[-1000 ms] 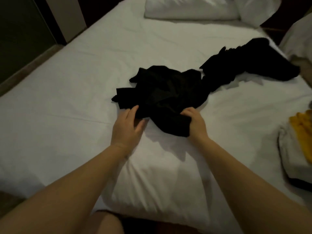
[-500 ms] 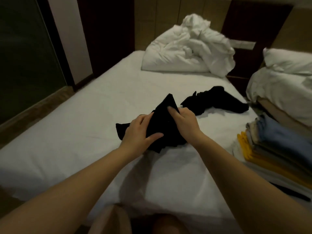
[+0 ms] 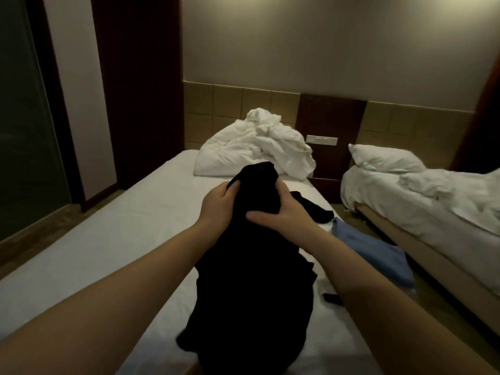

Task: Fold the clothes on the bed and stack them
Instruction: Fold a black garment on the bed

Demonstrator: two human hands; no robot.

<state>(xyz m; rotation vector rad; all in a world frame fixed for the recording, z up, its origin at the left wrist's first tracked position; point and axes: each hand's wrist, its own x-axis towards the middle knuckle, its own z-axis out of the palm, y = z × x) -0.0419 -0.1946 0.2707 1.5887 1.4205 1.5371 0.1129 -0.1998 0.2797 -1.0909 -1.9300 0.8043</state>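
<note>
1. While the person holds both arms out over the bed (image 3: 116,239), the two hands grip one black garment (image 3: 251,280) between them, its top end raised off the white sheet.
2. The left hand (image 3: 217,205) holds the garment's left edge, with the fingers curled into the cloth near the top.
3. The right hand (image 3: 282,212) holds the right side, the thumb laid across the front of the cloth and the fingers wrapped round behind it.
4. From the hands the garment hangs bunched down toward the foot of the bed; whether its lower end touches the sheet cannot be told.
5. A second black garment (image 3: 318,211) lies crumpled on the bed just beyond the right hand, which partly hides it.
6. A folded blue cloth (image 3: 370,253) lies at the right edge of the bed, beside the right forearm.
7. A small dark thing (image 3: 331,297) lies on the sheet close to that forearm, too dim to make out.
8. A crumpled white duvet (image 3: 257,147) is heaped at the head of the bed, against the tiled headboard (image 3: 216,106).
9. A second bed (image 3: 438,212) stands to the right across a narrow gap, with a white pillow (image 3: 384,158) and rumpled white bedding on it.
</note>
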